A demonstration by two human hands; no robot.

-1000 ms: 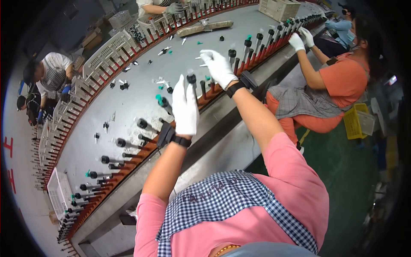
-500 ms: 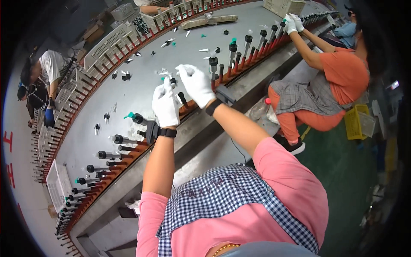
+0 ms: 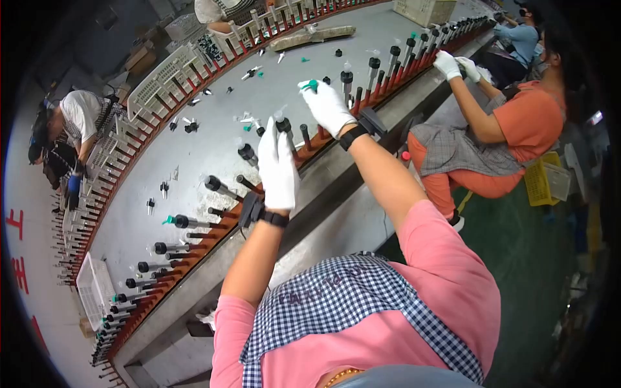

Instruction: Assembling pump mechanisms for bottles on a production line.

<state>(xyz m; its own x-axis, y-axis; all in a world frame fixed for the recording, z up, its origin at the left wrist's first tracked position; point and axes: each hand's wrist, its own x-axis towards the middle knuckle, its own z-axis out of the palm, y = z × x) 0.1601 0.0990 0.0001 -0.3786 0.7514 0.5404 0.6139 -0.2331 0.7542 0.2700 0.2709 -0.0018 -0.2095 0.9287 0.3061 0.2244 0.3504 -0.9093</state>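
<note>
My left hand point(image 3: 278, 169), in a white glove, reaches up to a black-collared pump head point(image 3: 283, 124) with a clear nozzle. Its fingers close about the collar, though part of the grip is hidden. To the right, my gloved right hand point(image 3: 328, 107) pinches a pump head with a green nozzle point(image 3: 313, 85); the glove covers the lower part. Beside my left wrist, another black-collared pump head point(image 3: 247, 153) sits in the row. Lower left in this row, a pump head with a green nozzle point(image 3: 184, 222) stands on its peg.
A curved rail of red-brown pegs point(image 3: 194, 236) rings the grey table point(image 3: 213, 139). Loose pump parts point(image 3: 189, 124) lie scattered on it. A white crate point(image 3: 95, 294) is at left. In orange, a co-worker point(image 3: 517, 123) sits at right; another point(image 3: 84, 113) bends over at left.
My hands have moved apart: the right went up and right, the left slightly right. The near row of pump heads has shifted toward the lower left. The orange-clad co-worker's hands have lowered.
</note>
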